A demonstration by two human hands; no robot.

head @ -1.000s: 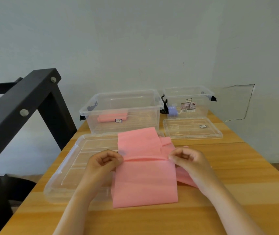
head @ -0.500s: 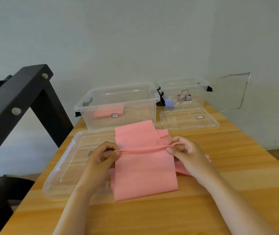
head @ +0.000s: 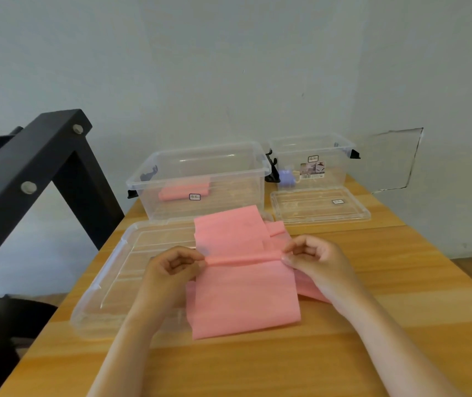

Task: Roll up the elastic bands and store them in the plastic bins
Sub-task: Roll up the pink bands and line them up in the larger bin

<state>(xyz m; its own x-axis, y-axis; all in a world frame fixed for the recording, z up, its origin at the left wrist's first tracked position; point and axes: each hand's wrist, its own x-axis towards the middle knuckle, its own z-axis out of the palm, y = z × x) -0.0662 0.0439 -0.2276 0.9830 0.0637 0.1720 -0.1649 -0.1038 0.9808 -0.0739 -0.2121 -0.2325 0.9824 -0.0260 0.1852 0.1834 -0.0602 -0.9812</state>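
A wide pink elastic band lies flat on the wooden table, with a thin roll formed across its middle. My left hand pinches the roll's left end and my right hand pinches its right end. More pink band stretches away beyond the roll toward the bins. A large clear plastic bin stands behind it with one rolled pink band inside. A smaller clear bin stands to its right and holds a small purple item.
A large clear lid lies flat under the band's left side. A smaller clear lid rests in front of the small bin. A black metal frame rises at the left table edge. The wall is close behind the bins.
The roll across the band has tightened and shifted slightly away from me between both hands. The camera view has also moved a little.
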